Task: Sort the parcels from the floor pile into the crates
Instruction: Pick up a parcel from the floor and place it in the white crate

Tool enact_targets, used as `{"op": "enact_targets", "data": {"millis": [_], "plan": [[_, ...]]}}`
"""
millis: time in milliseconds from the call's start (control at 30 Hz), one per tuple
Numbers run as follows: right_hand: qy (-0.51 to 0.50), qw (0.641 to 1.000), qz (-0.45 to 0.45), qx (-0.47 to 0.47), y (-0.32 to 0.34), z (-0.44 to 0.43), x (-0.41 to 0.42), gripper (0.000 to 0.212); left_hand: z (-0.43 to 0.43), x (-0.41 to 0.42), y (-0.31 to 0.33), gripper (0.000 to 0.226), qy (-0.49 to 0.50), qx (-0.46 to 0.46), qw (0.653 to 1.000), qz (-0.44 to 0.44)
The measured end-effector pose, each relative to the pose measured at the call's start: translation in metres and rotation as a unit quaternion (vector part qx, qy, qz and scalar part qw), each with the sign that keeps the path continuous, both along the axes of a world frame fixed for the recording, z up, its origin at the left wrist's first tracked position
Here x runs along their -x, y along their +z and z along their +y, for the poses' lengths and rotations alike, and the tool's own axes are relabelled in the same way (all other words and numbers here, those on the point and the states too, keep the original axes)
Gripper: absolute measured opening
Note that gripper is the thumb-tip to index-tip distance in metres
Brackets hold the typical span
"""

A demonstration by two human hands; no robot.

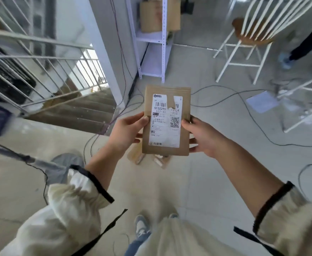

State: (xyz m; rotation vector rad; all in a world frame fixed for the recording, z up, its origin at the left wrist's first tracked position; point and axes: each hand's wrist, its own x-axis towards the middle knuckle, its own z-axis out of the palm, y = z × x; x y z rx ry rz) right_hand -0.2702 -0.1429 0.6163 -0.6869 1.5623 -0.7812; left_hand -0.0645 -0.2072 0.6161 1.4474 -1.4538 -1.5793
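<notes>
Both hands on one brown parcel (167, 124), label up, held above the floor (207, 182): left hand (127, 131) grips left edge, right hand (201, 136) right edge, thumbs on top.

The left forearm (103, 163) enters from 7 o'clock and the right forearm (244, 163) from 4 o'clock; both are bare beyond cream sleeves (73, 191). The left grip (131, 130) pinches the parcel (167, 150) at its 9 o'clock edge, thumb on the front; the right grip (203, 137) clasps the 3 o'clock edge likewise, fingers behind.
</notes>
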Motion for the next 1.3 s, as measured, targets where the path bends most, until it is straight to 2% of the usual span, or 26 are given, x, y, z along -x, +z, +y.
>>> {"op": "enact_targets", "data": {"millis": [167, 333, 467, 600, 700, 800, 900, 1100, 1300], "plan": [[-0.036, 0.998, -0.006, 0.050, 0.054, 0.027, 0.017, 0.028, 0.012, 0.020, 0.061, 0.032, -0.035, 0.053, 0.998, -0.012], [-0.090, 0.993, -0.001, 0.082, 0.087, 0.044, 0.028, 0.014, 0.008, 0.037, 0.093, 0.031, -0.096, 0.090, 0.991, -0.002], [-0.151, 0.983, 0.023, 0.104, 0.105, 0.066, 0.032, 0.014, 0.006, 0.060, 0.109, 0.022, -0.144, 0.109, 0.984, 0.011], [-0.238, 0.965, 0.042, 0.105, 0.118, 0.105, 0.034, 0.017, 0.016, 0.088, 0.122, 0.024, -0.216, 0.113, 0.969, 0.030], [-0.324, 0.937, 0.058, 0.116, 0.126, 0.150, 0.037, 0.019, 0.037, 0.119, 0.130, 0.030, -0.293, 0.126, 0.947, 0.045], [-0.415, 0.899, 0.078, 0.119, 0.133, 0.212, 0.037, 0.025, 0.077, 0.155, 0.136, 0.029, -0.380, 0.128, 0.914, 0.067], [-0.501, 0.851, 0.111, 0.113, 0.140, 0.292, 0.026, 0.034, 0.142, 0.189, 0.140, 0.014, -0.482, 0.106, 0.865, 0.093], [-0.687, 0.703, 0.166, 0.086, 0.154, 0.481, -0.036, 0.032, 0.331, 0.226, 0.153, 0.012, -0.659, 0.067, 0.737, 0.133], [-0.808, 0.557, 0.180, 0.073, 0.157, 0.664, -0.171, 0.036, 0.555, 0.173, 0.158, 0.014, -0.794, 0.028, 0.587, 0.152]]}}
